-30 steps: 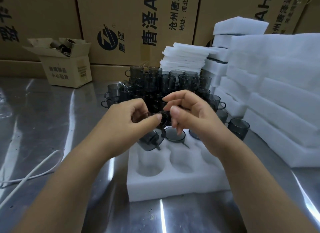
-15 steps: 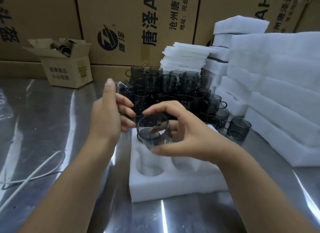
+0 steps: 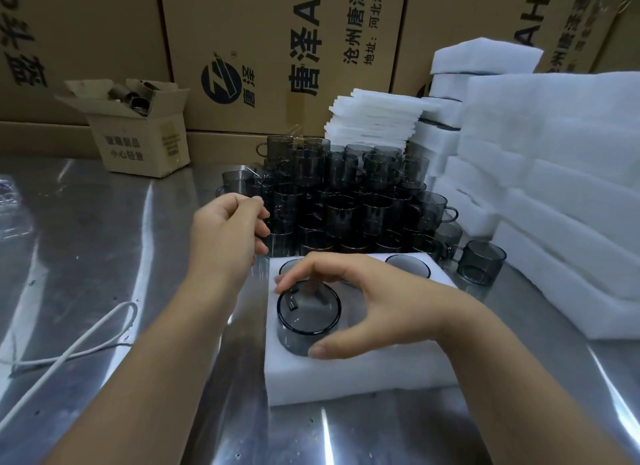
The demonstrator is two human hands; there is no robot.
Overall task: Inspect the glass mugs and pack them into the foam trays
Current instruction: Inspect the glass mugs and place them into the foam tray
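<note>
Right hand [image 3: 381,302] fingers [image 3: 301,270] clasp mug [image 3: 308,322] in foam tray [image 3: 363,378]; left hand [image 3: 227,234] curled, hold unclear.

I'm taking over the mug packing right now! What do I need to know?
Right hand: grips a mug at the near-left pocket of the tray; the mug's rim stands above the foam.
Left hand: fingers curled at the edge of the pile; I cannot tell if it grips anything.
Done: far-left mug and far-right mug sit in their pockets.
Left: seat this mug, fill the other pockets, then probably work through the pile.
</note>
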